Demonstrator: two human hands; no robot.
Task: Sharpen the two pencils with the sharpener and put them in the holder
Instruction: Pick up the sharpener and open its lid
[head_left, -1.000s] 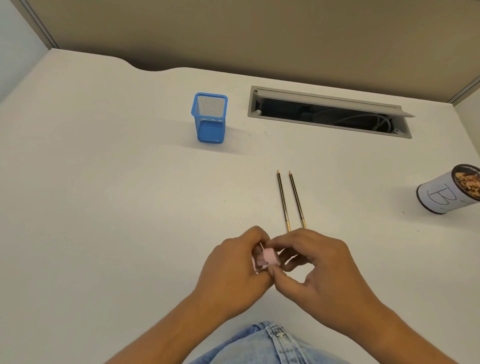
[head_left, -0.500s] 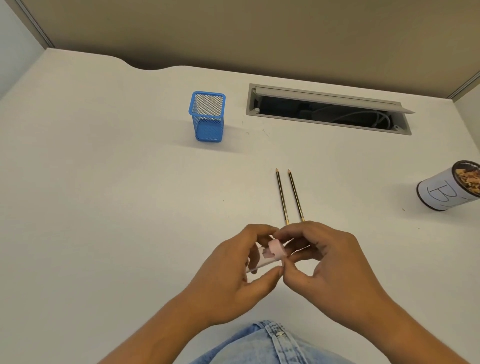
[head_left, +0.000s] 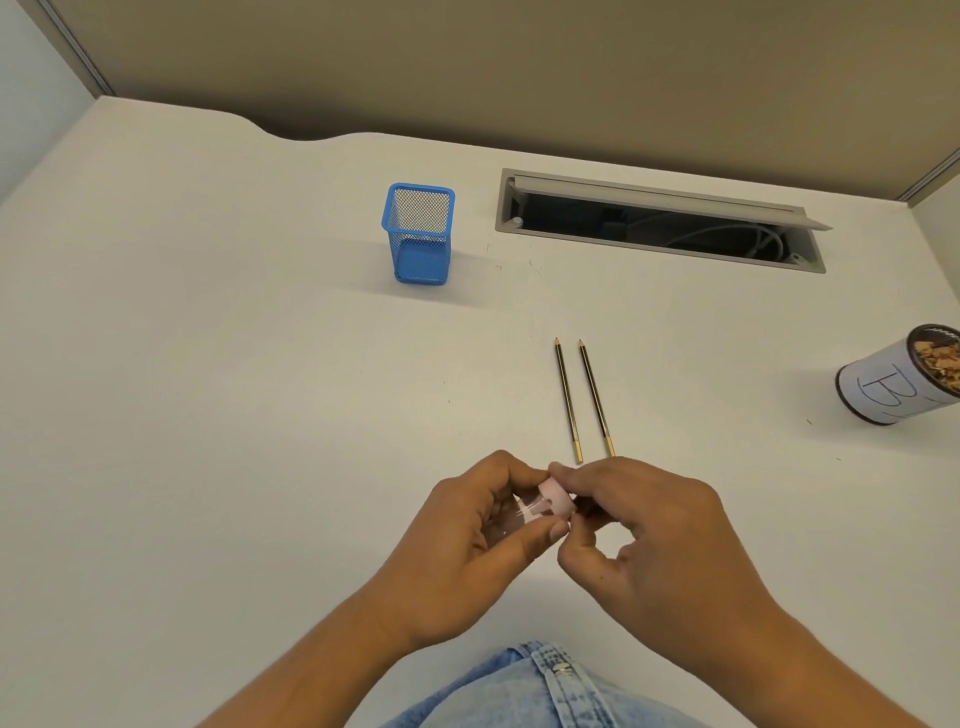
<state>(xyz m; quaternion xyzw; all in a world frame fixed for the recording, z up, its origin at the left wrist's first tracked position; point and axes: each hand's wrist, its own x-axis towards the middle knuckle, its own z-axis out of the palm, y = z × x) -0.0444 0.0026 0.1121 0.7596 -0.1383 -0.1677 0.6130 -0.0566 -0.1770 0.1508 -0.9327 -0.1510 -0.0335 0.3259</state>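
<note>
Two dark pencils with gold ends lie side by side on the white desk, the left pencil (head_left: 567, 399) and the right pencil (head_left: 596, 397), tips pointing away from me. Just below their near ends, both hands hold a small pink sharpener (head_left: 556, 500) with a clear shavings case. My left hand (head_left: 475, 540) grips the clear part; my right hand (head_left: 660, 540) pinches the pink part. A blue mesh holder (head_left: 418, 234) stands upright and empty at the back, left of the pencils.
A cylindrical can (head_left: 901, 382) marked "B", holding shavings, stands at the right edge. An open cable tray (head_left: 660, 223) is cut into the desk at the back. A partition wall rises behind the desk. My denim-clad lap shows at the bottom.
Both hands have turned the sharpener between the fingers and raised it slightly toward the pencils' near ends. The pencils and holder have not moved.
</note>
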